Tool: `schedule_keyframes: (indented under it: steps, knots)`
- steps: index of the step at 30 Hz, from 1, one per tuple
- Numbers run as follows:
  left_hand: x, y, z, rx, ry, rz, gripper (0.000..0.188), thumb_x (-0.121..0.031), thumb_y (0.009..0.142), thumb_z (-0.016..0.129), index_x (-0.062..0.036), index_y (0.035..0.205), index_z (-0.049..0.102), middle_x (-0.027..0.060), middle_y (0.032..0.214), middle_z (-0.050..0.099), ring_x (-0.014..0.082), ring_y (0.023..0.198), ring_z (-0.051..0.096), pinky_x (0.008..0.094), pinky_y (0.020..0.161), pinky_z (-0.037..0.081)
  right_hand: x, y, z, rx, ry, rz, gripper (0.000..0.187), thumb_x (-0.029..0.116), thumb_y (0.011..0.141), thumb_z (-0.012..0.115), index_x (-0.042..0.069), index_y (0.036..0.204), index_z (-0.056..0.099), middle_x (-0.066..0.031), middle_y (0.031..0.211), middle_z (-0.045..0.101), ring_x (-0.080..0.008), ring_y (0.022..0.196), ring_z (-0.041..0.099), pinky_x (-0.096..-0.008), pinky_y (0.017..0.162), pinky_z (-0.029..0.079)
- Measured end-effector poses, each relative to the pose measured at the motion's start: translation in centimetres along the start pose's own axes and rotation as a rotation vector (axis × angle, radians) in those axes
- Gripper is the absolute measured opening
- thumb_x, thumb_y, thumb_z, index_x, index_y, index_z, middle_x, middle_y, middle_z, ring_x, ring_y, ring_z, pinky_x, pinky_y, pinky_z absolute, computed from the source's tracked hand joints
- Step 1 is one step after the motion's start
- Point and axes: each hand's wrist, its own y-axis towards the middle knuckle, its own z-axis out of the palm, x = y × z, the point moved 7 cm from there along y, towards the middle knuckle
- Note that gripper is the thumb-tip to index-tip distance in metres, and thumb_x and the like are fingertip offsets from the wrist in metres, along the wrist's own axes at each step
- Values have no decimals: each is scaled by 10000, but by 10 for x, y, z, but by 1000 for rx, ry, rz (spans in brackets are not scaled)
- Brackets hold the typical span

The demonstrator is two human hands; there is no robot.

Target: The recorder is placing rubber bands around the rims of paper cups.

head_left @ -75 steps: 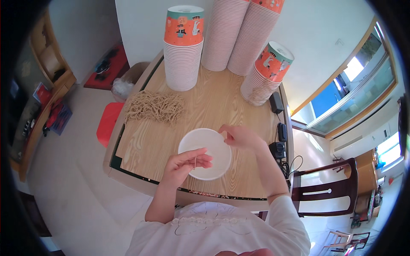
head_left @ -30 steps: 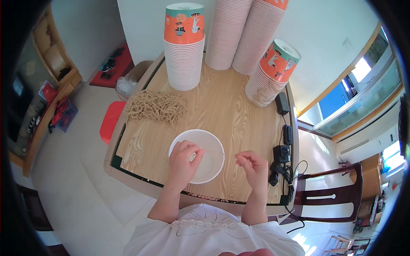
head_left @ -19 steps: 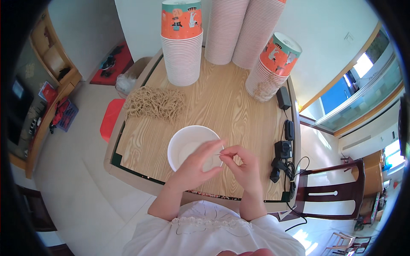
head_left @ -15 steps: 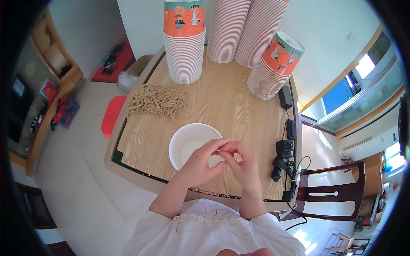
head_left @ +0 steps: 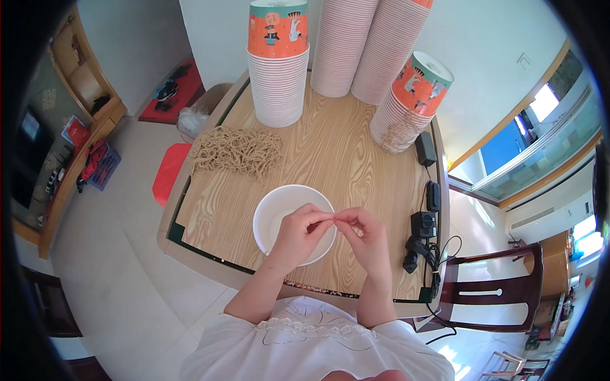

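Now touching, left hand, right hand, earlier apart, over white bowl.

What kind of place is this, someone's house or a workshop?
Most likely a room in a home: a dark wooden chair stands by the table, what look like shoes lie on a red mat, and a dark screen shows at the left.

one round white tub stands upright, mouth open and partly hidden, toward six o'clock on the bench.
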Motion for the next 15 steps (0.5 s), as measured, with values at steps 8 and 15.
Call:
schedule_keyframes:
  steps: [8,15]
  knots:
    - [6,-1,-6,-83,-38,-40,109,-5,769,658,-15,877,670,43,781,564,92,662,551,203,564,443,-10,4,0,-17,-97,24,77,8,786,641,-12,858,626,-49,796,631,-92,746,584,-222,693,468]
    - [6,-3,-13,-106,-17,-22,72,-25,760,668,-10,823,636,43,784,556,96,661,559,216,553,453,-13,4,1,-13,-61,16,83,2,782,645,-12,861,624,-54,806,630,-102,758,592,-227,693,477]
